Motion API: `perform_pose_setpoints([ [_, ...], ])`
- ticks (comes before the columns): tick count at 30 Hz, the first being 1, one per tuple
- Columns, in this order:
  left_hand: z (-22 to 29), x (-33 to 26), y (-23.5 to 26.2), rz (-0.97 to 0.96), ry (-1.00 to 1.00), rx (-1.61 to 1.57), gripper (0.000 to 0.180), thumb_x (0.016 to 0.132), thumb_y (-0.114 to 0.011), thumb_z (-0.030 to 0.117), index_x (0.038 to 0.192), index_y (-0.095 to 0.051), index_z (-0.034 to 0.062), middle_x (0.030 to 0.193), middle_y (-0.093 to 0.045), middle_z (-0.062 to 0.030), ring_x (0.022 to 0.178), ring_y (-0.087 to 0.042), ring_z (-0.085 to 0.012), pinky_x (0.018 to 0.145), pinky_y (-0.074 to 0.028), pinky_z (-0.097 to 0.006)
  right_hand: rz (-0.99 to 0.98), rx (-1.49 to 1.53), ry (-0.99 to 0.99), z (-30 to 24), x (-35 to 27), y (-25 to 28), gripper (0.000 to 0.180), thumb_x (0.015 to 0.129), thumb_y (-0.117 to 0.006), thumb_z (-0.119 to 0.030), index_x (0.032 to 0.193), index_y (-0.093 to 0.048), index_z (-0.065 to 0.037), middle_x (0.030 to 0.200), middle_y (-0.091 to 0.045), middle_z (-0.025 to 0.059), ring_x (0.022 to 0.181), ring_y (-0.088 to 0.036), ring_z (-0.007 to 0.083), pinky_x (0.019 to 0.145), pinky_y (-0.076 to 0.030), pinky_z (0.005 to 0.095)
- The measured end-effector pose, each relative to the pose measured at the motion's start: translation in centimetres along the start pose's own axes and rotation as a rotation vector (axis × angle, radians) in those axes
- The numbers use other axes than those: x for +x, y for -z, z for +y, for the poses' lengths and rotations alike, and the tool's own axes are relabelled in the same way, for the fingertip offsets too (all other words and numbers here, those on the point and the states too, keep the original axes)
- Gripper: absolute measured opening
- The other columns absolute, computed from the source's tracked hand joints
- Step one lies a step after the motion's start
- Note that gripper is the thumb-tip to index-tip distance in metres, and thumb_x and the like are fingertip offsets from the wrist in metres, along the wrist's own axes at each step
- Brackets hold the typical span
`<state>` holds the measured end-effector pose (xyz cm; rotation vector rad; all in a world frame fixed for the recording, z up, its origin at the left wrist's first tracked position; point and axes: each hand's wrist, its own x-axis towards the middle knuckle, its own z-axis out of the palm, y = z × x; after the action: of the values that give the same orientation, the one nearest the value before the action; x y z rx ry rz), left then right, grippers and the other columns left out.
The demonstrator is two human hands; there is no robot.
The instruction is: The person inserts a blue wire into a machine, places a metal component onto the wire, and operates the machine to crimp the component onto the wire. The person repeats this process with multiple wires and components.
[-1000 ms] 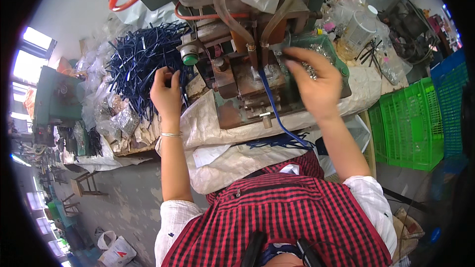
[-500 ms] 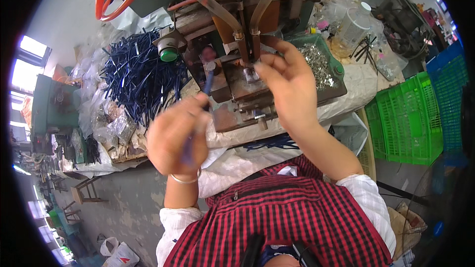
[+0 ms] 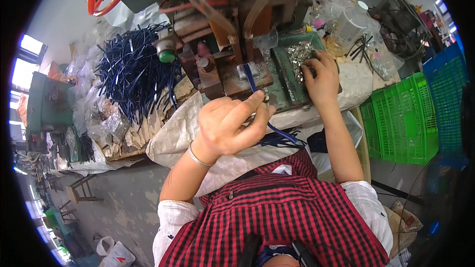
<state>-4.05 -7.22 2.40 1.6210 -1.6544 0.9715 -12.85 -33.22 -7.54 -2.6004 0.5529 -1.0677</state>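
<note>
The blue strap [image 3: 248, 75] lies with its upper end on the small metal seat [image 3: 243, 70] below the two upright rods [image 3: 236, 52] of the press, and I judge the main risk to be there. If I let my hand drift sideways, the strap could slew across the seat and sit crooked. Its loose tail hangs down toward my lap, near other straps, so a snag there could tug it out of line. My fingertips are near the rods too — were the press to close with them any further in, I could be pinched. On the other side, small loose pieces could spill or come up several at once, because I would be picking from a jumble.

My left grip [image 3: 230, 126] is closed, thumb and forefinger together on the strap just short of the seat; a tiny glint beside the fingertips is too small to name. My right grip [image 3: 322, 80] is half curled, fingertips among the small metal pieces [image 3: 299, 55] in the green tray [image 3: 287, 75] — whether they have caught one, I cannot tell.
</note>
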Motion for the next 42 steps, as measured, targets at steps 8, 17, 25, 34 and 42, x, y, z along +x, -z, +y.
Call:
perform_pose_setpoints([
  [8, 2.1, -2.3, 1.1, 0.012, 0.251, -0.114, 0.025, 0.078, -0.079, 0.005, 0.102, -0.074, 0.0061, 0.116, -0.075, -0.0132, 0.061, -0.063, -0.0136, 0.052, -0.048, -0.027, -0.076, -0.294, 0.152, -0.3, 1.8, -1.7, 0.024, 0.084, -0.074, -0.018, 0.105, -0.068, -0.007, 0.127, -0.067, 0.0096, 0.126, -0.059, 0.0288, 0.088, -0.052, 0.0459],
  [17, -4.6, -5.2, 9.8, 0.104, 0.818, 0.354, 0.011, 0.087, -0.071, -0.001, 0.096, -0.075, 0.0038, 0.097, -0.075, -0.0102, 0.078, -0.07, -0.0248, 0.068, -0.053, -0.032, 0.013, -0.058, -0.006, -2.1, 2.2, -0.4, 0.013, 0.089, -0.067, -0.017, 0.085, -0.063, -0.006, 0.081, -0.065, 0.0146, 0.08, -0.064, 0.0382, 0.07, -0.05, 0.0485],
  [25, -14.2, -14.8, 0.6, -0.599, 1.068, 0.754, 0.024, 0.08, -0.082, 0.026, 0.085, -0.071, 0.0063, 0.101, -0.066, -0.0132, 0.092, -0.07, -0.0334, 0.075, -0.058, -0.045, 0.027, 0.233, -0.243, -1.4, 1.3, 0.7, 0.018, 0.097, -0.071, -0.018, 0.103, -0.072, -0.001, 0.094, -0.074, 0.0105, 0.085, -0.068, 0.0181, 0.081, -0.052, 0.0304],
  [34, -12.8, -17.6, 7.6, -0.338, 0.964, 0.508, 0.017, 0.085, -0.076, 0.009, 0.095, -0.062, 0.006, 0.087, -0.065, -0.01, 0.078, -0.065, -0.0321, 0.068, -0.051, -0.041, -0.056, 0.604, -0.192, -6.6, 0.9, 6.0, 0.015, 0.088, -0.078, -0.013, 0.098, -0.076, -0.002, 0.109, -0.074, 0.0158, 0.114, -0.067, 0.0269, 0.102, -0.048, 0.0363],
  [42, -8.1, -14.8, 3.5, 0.307, 1.221, -0.225, 0.008, 0.102, -0.066, 0.007, 0.099, -0.062, 0.0012, 0.082, -0.065, 0.0024, 0.071, -0.056, -0.0017, 0.063, -0.043, -0.018, -0.059, 0.994, -0.197, -13.0, 2.8, 0.6, 0.009, 0.089, -0.074, -0.007, 0.092, -0.073, 0.002, 0.1, -0.071, 0.0151, 0.106, -0.067, 0.0301, 0.094, -0.049, 0.0361],
])
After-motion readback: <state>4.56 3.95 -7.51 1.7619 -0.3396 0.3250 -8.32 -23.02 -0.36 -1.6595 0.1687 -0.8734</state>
